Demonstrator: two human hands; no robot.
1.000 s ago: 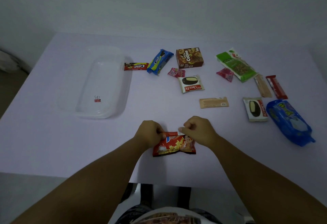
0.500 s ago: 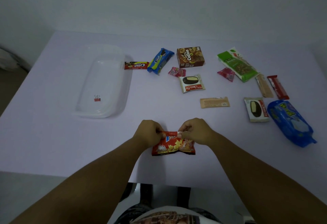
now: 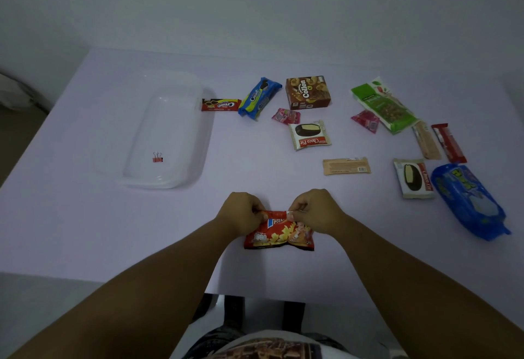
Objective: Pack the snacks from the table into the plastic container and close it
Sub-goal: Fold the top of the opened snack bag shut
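The clear plastic container (image 3: 167, 132) sat open at the desk's (image 3: 85, 217) left, holding only a red binder clip (image 3: 157, 158). Near the front edge, the left hand (image 3: 241, 212) and right hand (image 3: 314, 211) each pinched the red potato snack bag's (image 3: 279, 232) top edge with their fingers.

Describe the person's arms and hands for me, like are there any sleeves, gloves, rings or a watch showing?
Both forearms are bare from the bottom of the frame to the wrists, with no sleeves in view. The left hand and right hand are bare too: no gloves. No watch, bracelet or ring shows on the sides facing the camera. The fingers curl under, so the nails are mostly hidden.
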